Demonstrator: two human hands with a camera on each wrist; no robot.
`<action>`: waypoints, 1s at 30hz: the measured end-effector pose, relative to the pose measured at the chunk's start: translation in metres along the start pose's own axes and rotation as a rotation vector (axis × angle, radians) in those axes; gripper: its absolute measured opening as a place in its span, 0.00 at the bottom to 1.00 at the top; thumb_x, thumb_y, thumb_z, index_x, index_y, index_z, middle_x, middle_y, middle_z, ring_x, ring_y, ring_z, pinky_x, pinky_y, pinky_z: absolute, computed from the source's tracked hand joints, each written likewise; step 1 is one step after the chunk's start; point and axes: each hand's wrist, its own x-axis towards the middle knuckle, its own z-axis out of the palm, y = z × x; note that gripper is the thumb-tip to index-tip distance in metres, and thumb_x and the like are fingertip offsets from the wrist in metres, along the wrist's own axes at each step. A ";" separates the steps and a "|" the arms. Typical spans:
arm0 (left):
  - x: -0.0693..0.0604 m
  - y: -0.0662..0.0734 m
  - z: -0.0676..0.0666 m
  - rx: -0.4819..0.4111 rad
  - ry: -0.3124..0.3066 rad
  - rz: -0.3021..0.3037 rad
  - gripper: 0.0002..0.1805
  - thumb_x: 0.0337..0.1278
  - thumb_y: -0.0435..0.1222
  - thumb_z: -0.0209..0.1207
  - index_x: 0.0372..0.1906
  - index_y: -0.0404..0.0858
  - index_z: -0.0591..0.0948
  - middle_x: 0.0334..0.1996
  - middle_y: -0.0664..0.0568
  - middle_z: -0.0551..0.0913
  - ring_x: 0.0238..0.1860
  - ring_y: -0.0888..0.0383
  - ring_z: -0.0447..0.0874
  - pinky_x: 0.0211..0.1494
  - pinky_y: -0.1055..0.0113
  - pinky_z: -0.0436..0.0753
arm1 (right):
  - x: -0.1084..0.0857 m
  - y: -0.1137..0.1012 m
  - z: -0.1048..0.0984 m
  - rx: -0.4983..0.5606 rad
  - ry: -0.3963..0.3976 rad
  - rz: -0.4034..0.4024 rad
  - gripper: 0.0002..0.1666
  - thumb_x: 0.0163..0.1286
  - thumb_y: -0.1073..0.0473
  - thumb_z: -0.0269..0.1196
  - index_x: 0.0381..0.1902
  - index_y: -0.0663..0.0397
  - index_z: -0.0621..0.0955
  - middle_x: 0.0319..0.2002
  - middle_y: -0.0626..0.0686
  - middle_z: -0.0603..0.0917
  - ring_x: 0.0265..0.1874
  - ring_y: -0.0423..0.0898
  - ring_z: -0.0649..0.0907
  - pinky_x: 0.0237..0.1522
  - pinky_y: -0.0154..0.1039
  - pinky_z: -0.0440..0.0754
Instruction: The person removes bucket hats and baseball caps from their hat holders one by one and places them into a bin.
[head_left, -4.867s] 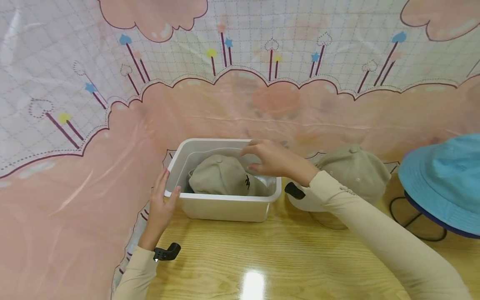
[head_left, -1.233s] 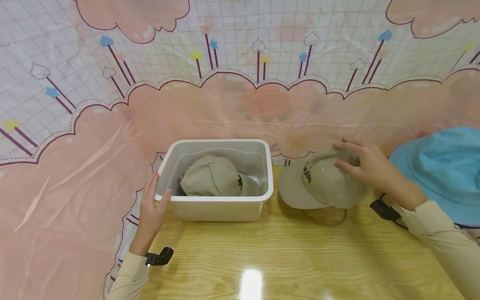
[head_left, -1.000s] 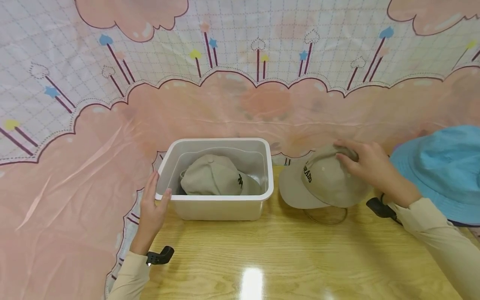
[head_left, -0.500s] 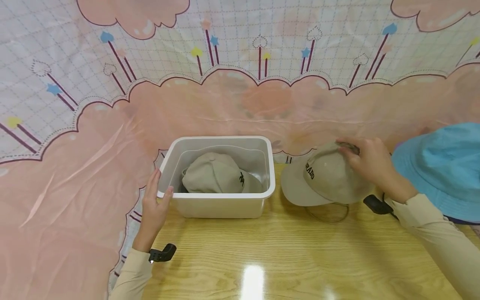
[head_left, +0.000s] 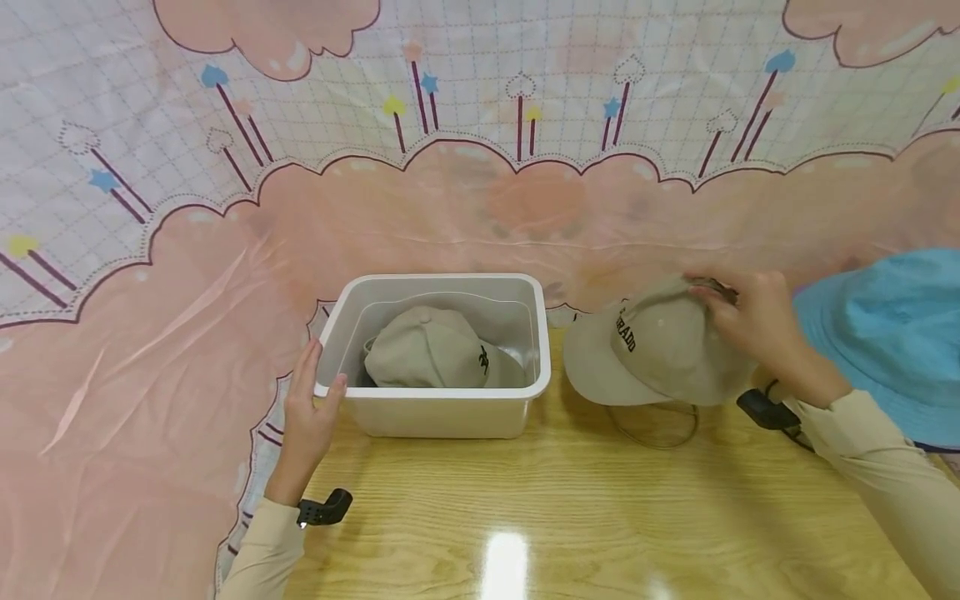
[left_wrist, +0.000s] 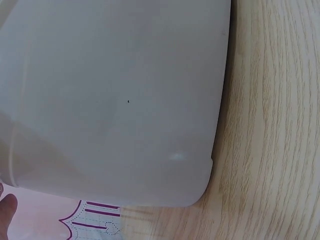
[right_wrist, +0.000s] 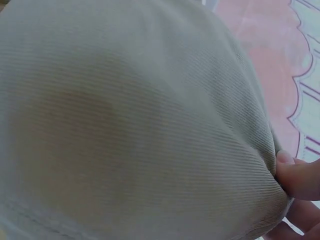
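Note:
A beige baseball cap (head_left: pixel 667 346) with dark lettering sits right of the bin, brim to the left, over a thin wire loop (head_left: pixel 660 442). My right hand (head_left: pixel 765 321) pinches a fold of its crown between thumb and fingers; the right wrist view shows the bunched fabric beside the thumb (right_wrist: pixel 300 180). A second beige cap (head_left: pixel 427 350) with a small black emblem lies inside the white plastic bin (head_left: pixel 442 417). At the bin's left end, my left hand (head_left: pixel 307 417) rests against the rim with its fingers extended. The left wrist view is mostly filled by the bin's wall (left_wrist: pixel 115 100).
A light blue bucket hat (head_left: pixel 892 333) stands at the far right, with a dark blue edge beneath it. The wooden table (head_left: pixel 420 517) stretches out in front of the bin. A pink and white patterned sheet (head_left: pixel 450 200) hangs behind and to the left.
My right hand left the bin, went right to the lettered cap, and closed on its crown. The crown is now pulled slightly up and right. The left hand stays at the bin.

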 end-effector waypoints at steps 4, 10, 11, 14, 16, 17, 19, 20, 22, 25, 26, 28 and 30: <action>-0.001 -0.001 -0.002 -0.006 0.013 0.002 0.33 0.63 0.36 0.55 0.70 0.31 0.61 0.71 0.47 0.58 0.71 0.48 0.52 0.71 0.50 0.52 | 0.002 -0.003 -0.002 0.008 0.003 -0.001 0.13 0.53 0.73 0.69 0.38 0.59 0.87 0.32 0.56 0.87 0.25 0.32 0.75 0.30 0.24 0.67; -0.001 -0.004 -0.002 -0.007 0.013 0.011 0.32 0.63 0.35 0.55 0.70 0.31 0.61 0.71 0.47 0.58 0.71 0.48 0.51 0.71 0.51 0.52 | 0.003 -0.003 -0.003 0.028 0.021 -0.004 0.13 0.54 0.73 0.68 0.38 0.59 0.87 0.31 0.57 0.87 0.24 0.23 0.72 0.26 0.22 0.66; -0.001 -0.004 -0.002 -0.010 0.011 0.010 0.32 0.63 0.35 0.55 0.70 0.32 0.60 0.71 0.47 0.58 0.71 0.48 0.51 0.71 0.50 0.52 | 0.002 -0.003 -0.003 0.027 0.025 -0.007 0.13 0.54 0.73 0.68 0.38 0.59 0.87 0.31 0.57 0.87 0.23 0.24 0.72 0.25 0.22 0.65; 0.000 -0.003 -0.002 -0.013 0.008 0.006 0.33 0.63 0.36 0.55 0.71 0.33 0.60 0.71 0.47 0.57 0.71 0.49 0.51 0.71 0.49 0.52 | 0.001 -0.003 -0.004 0.005 0.034 -0.025 0.12 0.54 0.73 0.68 0.37 0.59 0.87 0.30 0.57 0.87 0.18 0.32 0.69 0.21 0.27 0.62; 0.000 -0.002 -0.002 -0.011 0.006 0.005 0.33 0.63 0.36 0.55 0.71 0.34 0.60 0.71 0.47 0.57 0.71 0.49 0.51 0.71 0.49 0.52 | 0.000 -0.003 -0.005 -0.006 0.038 -0.038 0.12 0.54 0.73 0.68 0.37 0.59 0.87 0.30 0.57 0.87 0.16 0.35 0.67 0.20 0.29 0.61; 0.000 -0.002 -0.002 -0.009 0.004 0.004 0.33 0.63 0.36 0.55 0.71 0.34 0.60 0.71 0.48 0.57 0.71 0.49 0.51 0.71 0.49 0.53 | -0.001 -0.002 -0.005 -0.006 0.039 -0.043 0.12 0.54 0.73 0.67 0.37 0.59 0.87 0.30 0.57 0.87 0.15 0.36 0.67 0.20 0.29 0.61; 0.000 -0.002 -0.002 -0.004 0.005 0.003 0.33 0.63 0.36 0.55 0.71 0.34 0.60 0.71 0.47 0.57 0.71 0.49 0.51 0.70 0.48 0.53 | -0.003 -0.002 -0.006 -0.010 0.039 -0.047 0.12 0.54 0.73 0.67 0.37 0.59 0.87 0.31 0.57 0.87 0.15 0.35 0.67 0.20 0.29 0.62; -0.001 -0.002 -0.003 -0.004 0.005 0.002 0.33 0.63 0.36 0.55 0.71 0.33 0.60 0.71 0.47 0.57 0.71 0.49 0.51 0.70 0.48 0.53 | -0.004 -0.001 -0.006 -0.009 0.039 -0.049 0.12 0.54 0.73 0.67 0.37 0.59 0.87 0.31 0.56 0.87 0.15 0.35 0.67 0.20 0.29 0.62; -0.001 -0.002 -0.002 -0.002 0.007 0.004 0.33 0.63 0.36 0.55 0.70 0.33 0.60 0.71 0.46 0.58 0.71 0.48 0.51 0.70 0.48 0.53 | -0.006 -0.001 -0.006 -0.013 0.037 -0.048 0.13 0.54 0.73 0.67 0.37 0.59 0.87 0.31 0.56 0.87 0.15 0.34 0.68 0.21 0.28 0.63; -0.002 -0.003 -0.002 -0.004 0.007 0.007 0.32 0.63 0.35 0.55 0.70 0.32 0.61 0.71 0.45 0.58 0.71 0.48 0.52 0.70 0.49 0.53 | -0.008 0.000 -0.007 -0.022 0.036 -0.040 0.13 0.54 0.73 0.67 0.38 0.58 0.87 0.30 0.56 0.87 0.16 0.33 0.69 0.21 0.28 0.63; -0.002 -0.003 -0.001 -0.003 0.006 0.009 0.32 0.63 0.35 0.55 0.70 0.32 0.61 0.71 0.45 0.58 0.71 0.48 0.52 0.70 0.49 0.53 | -0.008 0.000 -0.007 -0.022 0.037 -0.038 0.13 0.55 0.73 0.67 0.37 0.57 0.87 0.30 0.56 0.87 0.17 0.32 0.69 0.22 0.28 0.64; -0.002 -0.003 -0.001 -0.002 0.000 0.011 0.32 0.63 0.35 0.55 0.70 0.33 0.61 0.71 0.46 0.58 0.71 0.48 0.52 0.70 0.49 0.53 | -0.007 0.000 -0.007 -0.022 0.038 -0.034 0.12 0.55 0.73 0.67 0.37 0.57 0.87 0.29 0.56 0.87 0.17 0.32 0.70 0.22 0.28 0.64; -0.002 -0.002 -0.001 0.002 -0.003 0.008 0.32 0.64 0.36 0.55 0.71 0.33 0.60 0.71 0.48 0.57 0.71 0.49 0.51 0.70 0.48 0.53 | -0.006 0.000 -0.007 -0.019 0.031 -0.029 0.12 0.55 0.73 0.67 0.37 0.57 0.87 0.28 0.56 0.87 0.17 0.32 0.69 0.22 0.27 0.63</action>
